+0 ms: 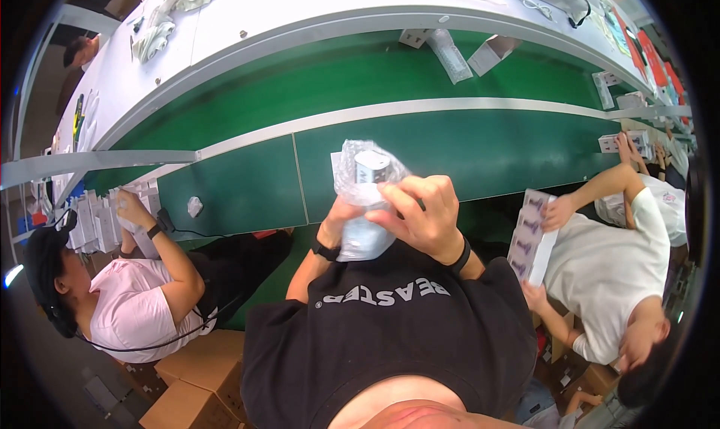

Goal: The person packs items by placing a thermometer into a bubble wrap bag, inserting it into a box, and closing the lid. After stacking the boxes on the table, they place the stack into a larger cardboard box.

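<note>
In front of my chest I hold a clear bubble wrap bag [360, 238] upright above the green bench's near edge. A small white and grey box [370, 166] shows inside its upper part, partly covered by the plastic. My left hand [341, 215] is wrapped round the bag's left side, its fingers mostly hidden behind it. From the right, my right hand [421, 211] pinches the plastic just below the box, thumb and forefinger close together. A pale edge of something [335, 159] sticks out behind the bag on the left.
The green bench [232, 181] crosses in front of me, with a crumpled plastic piece [195, 206] at left. Beyond runs a green conveyor [300, 76] carrying a bubble-wrapped item [450, 58] and an open white box [491, 52]. Co-workers sit both sides; the right one holds a long white box [531, 238].
</note>
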Available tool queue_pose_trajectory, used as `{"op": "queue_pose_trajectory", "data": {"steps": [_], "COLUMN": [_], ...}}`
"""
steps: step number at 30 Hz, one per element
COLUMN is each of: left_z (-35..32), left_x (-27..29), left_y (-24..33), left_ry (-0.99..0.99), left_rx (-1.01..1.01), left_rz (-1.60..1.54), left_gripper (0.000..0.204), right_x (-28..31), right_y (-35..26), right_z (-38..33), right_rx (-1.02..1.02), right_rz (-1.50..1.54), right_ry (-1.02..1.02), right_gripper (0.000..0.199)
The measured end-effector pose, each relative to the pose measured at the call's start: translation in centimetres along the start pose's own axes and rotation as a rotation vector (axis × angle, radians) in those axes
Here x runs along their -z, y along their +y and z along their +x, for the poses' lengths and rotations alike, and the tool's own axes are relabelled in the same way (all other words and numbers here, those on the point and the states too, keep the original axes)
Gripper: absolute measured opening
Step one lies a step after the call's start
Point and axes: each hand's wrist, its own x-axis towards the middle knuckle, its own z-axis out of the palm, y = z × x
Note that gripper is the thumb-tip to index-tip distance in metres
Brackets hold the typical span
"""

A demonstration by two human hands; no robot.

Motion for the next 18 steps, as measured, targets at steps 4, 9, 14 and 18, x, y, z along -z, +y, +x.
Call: {"op": "queue_pose_trajectory", "data": {"steps": [4, 9, 14, 18], "left_z": [0.0, 0.1, 0.1, 0.3], "left_x": [0.0, -0.3, -1.4, -2.9], "left_y": [-1.6, -2.6, -3.2, -3.7], "left_ry": [0.254, 0.188, 0.268, 0.288], "left_rx": [-0.303, -0.709, -0.73, -0.706], "left_rz": [1.171, 1.908, 2.044, 2.018], "left_gripper": [0.053, 0.046, 0.052, 0.052], "right_x": [-0.1, 0.0, 0.9, 2.2], "right_y": [-0.2, -0.3, -0.3, 0.5], "right_z": [-1.5, -3.2, -3.9, -4.3], "right_rx": [-0.09, -0.017, -0.056, -0.061], "right_rz": [-0.068, -0.075, -0.091, 0.035], "right_ry": [-0.06, -0.123, -0.178, -0.102], "right_gripper": [0.029, 0.027, 0.019, 0.023]}}
